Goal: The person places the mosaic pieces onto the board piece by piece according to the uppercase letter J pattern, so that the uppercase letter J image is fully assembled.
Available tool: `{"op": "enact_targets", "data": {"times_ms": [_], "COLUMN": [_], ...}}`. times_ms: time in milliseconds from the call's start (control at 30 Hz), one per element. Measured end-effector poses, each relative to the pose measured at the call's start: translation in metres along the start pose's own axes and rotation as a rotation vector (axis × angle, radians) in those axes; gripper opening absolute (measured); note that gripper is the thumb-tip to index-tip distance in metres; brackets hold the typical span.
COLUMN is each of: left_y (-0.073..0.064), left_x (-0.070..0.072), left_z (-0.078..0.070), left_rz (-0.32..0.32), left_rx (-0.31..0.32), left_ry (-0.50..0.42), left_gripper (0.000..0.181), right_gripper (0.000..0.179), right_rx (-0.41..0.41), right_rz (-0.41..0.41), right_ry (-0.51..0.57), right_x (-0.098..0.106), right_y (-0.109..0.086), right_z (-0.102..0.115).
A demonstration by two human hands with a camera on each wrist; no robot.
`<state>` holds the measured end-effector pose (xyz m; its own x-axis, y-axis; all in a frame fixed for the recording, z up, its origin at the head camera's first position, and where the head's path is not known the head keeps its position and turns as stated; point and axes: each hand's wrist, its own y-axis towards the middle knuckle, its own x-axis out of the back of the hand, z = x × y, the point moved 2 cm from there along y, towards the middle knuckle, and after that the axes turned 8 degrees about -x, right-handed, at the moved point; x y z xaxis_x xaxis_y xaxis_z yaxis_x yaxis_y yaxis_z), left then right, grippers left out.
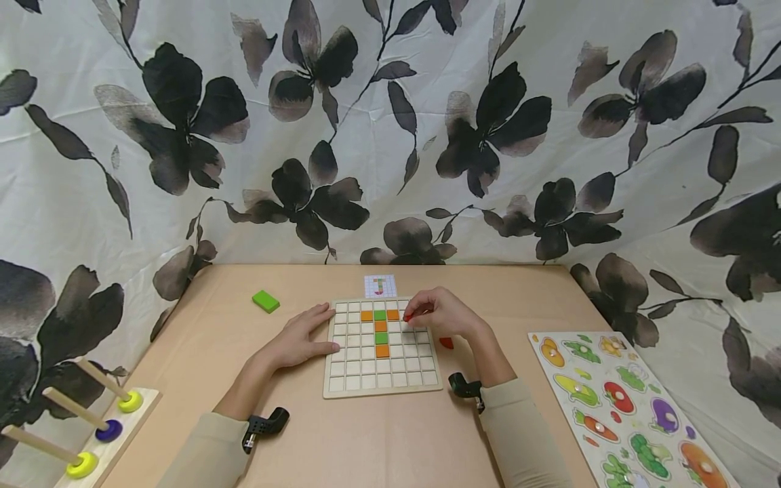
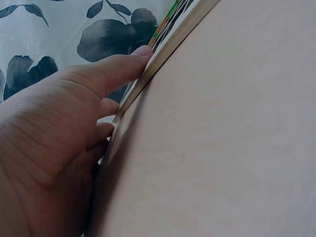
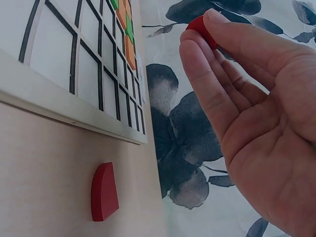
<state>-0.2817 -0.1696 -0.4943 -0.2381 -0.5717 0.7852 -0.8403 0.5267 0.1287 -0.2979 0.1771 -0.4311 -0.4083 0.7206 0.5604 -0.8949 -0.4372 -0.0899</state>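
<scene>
A pale wooden grid board [image 1: 354, 383] lies on the table, with orange and green square tiles [image 1: 381, 326] set in a T-like pattern in its upper cells. My left hand [image 1: 297, 339] touches the board's left edge, thumb and fingers extended. Between thumb and fingertips, my right hand [image 1: 448, 315] pinches a small red piece [image 3: 201, 29] above the board's upper right part; the fingers hide much of it. Another red piece [image 3: 104, 191] with a curved side lies beside the board's right edge. Behind the board is a small pattern card [image 1: 379, 286] showing a coloured J-like shape.
A green block [image 1: 266, 301] lies at the back left. On the left stands a wooden peg base [image 1: 110, 444] with yellow and blue rings. At right lies a white board of vegetable pictures [image 1: 564, 407]. A floral cloth [image 1: 378, 135] hangs behind the table.
</scene>
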Motion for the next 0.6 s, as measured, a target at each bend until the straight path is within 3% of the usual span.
{"op": "enact_targets", "data": {"times_ms": [600], "left_y": [0.0003], "left_x": [-0.0002], "left_z": [-0.0003], "left_rz": [-0.002], "left_rx": [-0.016], "left_ry": [-0.013], "left_gripper": [0.089], "right_gripper": [0.014], "right_rx": [0.005], "right_rz": [-0.021], "right_ry": [0.013], "right_x": [-0.0006], "right_y": [-0.0002], "right_z": [0.0009]}}
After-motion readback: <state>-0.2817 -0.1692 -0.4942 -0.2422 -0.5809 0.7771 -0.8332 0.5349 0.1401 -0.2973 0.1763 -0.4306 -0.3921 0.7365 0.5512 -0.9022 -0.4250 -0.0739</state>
